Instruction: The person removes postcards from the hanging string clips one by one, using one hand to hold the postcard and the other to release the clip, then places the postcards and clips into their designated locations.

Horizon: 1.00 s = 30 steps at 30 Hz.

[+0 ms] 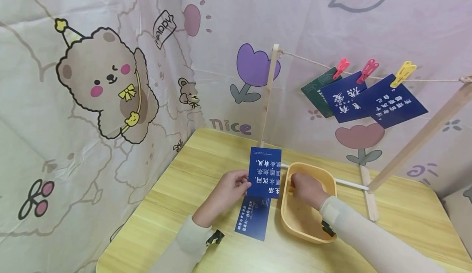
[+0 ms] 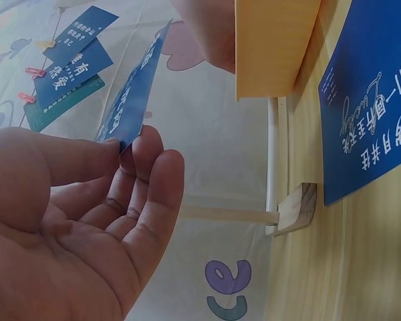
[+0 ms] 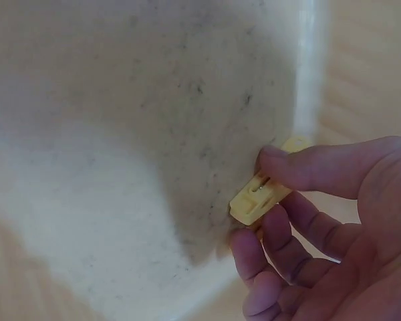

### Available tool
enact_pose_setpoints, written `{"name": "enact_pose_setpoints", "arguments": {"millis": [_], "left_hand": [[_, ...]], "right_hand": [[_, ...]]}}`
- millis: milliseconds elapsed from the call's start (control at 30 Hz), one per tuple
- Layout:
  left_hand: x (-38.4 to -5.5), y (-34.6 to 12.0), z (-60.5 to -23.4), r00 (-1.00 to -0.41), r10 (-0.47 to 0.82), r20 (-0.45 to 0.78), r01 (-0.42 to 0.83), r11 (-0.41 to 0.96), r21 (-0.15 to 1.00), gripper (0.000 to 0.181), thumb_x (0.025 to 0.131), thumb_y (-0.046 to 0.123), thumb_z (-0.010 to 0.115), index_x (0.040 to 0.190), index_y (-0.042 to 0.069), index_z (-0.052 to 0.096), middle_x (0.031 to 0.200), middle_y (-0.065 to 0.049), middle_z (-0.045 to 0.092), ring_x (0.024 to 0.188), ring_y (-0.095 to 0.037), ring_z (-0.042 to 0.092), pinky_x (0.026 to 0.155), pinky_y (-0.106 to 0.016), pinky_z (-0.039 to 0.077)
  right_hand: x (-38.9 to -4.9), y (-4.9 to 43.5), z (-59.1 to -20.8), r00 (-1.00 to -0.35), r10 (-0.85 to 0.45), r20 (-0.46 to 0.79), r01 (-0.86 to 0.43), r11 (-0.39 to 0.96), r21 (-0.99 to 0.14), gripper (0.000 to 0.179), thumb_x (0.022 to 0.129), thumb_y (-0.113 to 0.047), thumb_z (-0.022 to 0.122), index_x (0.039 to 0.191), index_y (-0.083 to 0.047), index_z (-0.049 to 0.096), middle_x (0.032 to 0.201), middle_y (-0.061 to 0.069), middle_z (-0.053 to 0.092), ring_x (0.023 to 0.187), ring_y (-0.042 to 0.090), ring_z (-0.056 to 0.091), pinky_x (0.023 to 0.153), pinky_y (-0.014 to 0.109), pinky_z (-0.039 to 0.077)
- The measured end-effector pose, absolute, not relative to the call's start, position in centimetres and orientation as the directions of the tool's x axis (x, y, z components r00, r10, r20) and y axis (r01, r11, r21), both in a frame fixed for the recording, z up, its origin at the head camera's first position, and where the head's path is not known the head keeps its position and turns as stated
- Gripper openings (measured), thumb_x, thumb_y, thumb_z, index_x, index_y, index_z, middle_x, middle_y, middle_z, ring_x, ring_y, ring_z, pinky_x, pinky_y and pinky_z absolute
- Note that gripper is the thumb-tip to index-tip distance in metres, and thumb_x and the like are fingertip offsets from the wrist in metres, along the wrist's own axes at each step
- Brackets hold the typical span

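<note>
Between thumb and fingers, my left hand [image 1: 233, 186] pinches a blue card [image 1: 264, 170] with white writing by its edge, raised above the table. A second blue card [image 1: 252, 219] lies on the table partly beneath it in the head view. My right hand [image 1: 308, 190] reaches down into a yellow plastic basin [image 1: 285, 207]. In the right wrist view its thumb and fingers pinch a yellow clothespin [image 3: 259, 198] over the basin's pale bottom [image 3: 107, 200].
Beyond the basin stands a wooden frame with a left post [image 1: 269, 93], a right post [image 1: 416, 140] and a string [image 1: 306, 60]. Pink and yellow clothespins [image 1: 404, 73] hold a green card [image 1: 320, 93] and two blue cards [image 1: 392, 103] on it. Printed cloth [image 1: 221, 27] hangs behind the table.
</note>
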<state>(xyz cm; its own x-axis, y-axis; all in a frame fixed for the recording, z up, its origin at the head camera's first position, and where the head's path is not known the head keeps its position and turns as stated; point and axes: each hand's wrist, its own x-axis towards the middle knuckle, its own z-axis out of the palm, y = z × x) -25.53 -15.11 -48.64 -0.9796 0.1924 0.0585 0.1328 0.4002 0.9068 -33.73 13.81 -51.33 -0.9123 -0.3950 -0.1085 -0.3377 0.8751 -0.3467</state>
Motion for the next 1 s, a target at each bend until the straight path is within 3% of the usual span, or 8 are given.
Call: {"name": "enact_pose_setpoints", "arguments": {"millis": [233,400,600,700,867,1000], "left_hand": [[-25.4,-15.0,-48.6,-0.978,0.200,0.055,0.133,0.398,0.908,0.015,0.110,0.006,0.063,0.119,0.009,0.074,0.092,-0.004,0.068,0.083,-0.030,0.071,0.076,-0.045,0.067],[-25.4,-15.0,-48.7,-0.978,0.205,0.048,0.130,0.408,0.904,0.016,0.110,0.007,0.063,0.121,0.007,0.074,0.092,-0.004,0.068,0.087,-0.036,0.072,0.074,-0.038,0.067],[-25.3,-15.2,-48.8,-0.978,0.206,0.037,0.124,0.428,0.895,0.015,0.110,0.007,0.063,0.120,0.007,0.074,0.092,-0.005,0.068,0.079,-0.019,0.067,0.070,-0.030,0.063],[-25.3,-15.2,-49.0,-0.977,0.211,0.037,0.128,0.436,0.891,0.015,0.110,0.006,0.063,0.119,0.007,0.075,0.091,-0.004,0.068,0.078,-0.017,0.067,0.067,-0.024,0.060],[-25.1,-15.1,-49.1,-0.975,0.222,0.025,0.123,0.438,0.891,0.016,0.109,0.006,0.064,0.121,0.005,0.075,0.090,-0.005,0.068,0.080,-0.026,0.069,0.066,-0.025,0.060],[-24.8,-15.1,-49.4,-0.973,0.230,0.008,0.112,0.441,0.891,0.019,0.109,0.005,0.064,0.124,0.002,0.074,0.090,-0.005,0.069,0.084,-0.036,0.072,0.073,-0.037,0.066]], "right_hand": [[-33.3,14.9,-49.6,-0.905,-0.423,-0.051,-0.372,0.843,-0.390,0.032,0.067,0.004,0.073,0.098,0.000,0.070,0.087,0.011,0.071,0.074,0.024,0.060,0.068,0.043,0.057],[-31.5,15.7,-47.0,-0.924,-0.382,0.010,-0.356,0.852,-0.383,0.030,0.076,-0.003,0.083,0.103,-0.003,0.072,0.091,0.008,0.070,0.080,0.022,0.062,0.072,0.043,0.056],[-28.7,15.6,-45.2,-0.931,-0.331,0.153,-0.364,0.833,-0.416,0.025,0.082,-0.002,0.084,0.103,-0.008,0.072,0.093,0.006,0.069,0.083,0.021,0.062,0.074,0.043,0.056],[-26.8,15.0,-44.5,-0.930,-0.301,0.208,-0.364,0.822,-0.437,0.027,0.083,0.000,0.083,0.106,-0.008,0.072,0.093,0.005,0.068,0.084,0.020,0.062,0.073,0.043,0.056],[-23.9,13.6,-44.0,-0.925,-0.261,0.276,-0.367,0.800,-0.474,0.030,0.084,-0.001,0.086,0.109,-0.010,0.072,0.093,0.001,0.068,0.086,0.019,0.064,0.076,0.042,0.058],[-21.6,12.3,-44.5,-0.916,-0.260,0.305,-0.386,0.777,-0.498,0.033,0.083,-0.003,0.088,0.110,-0.013,0.074,0.098,-0.001,0.070,0.089,0.017,0.065,0.079,0.038,0.059]]}}
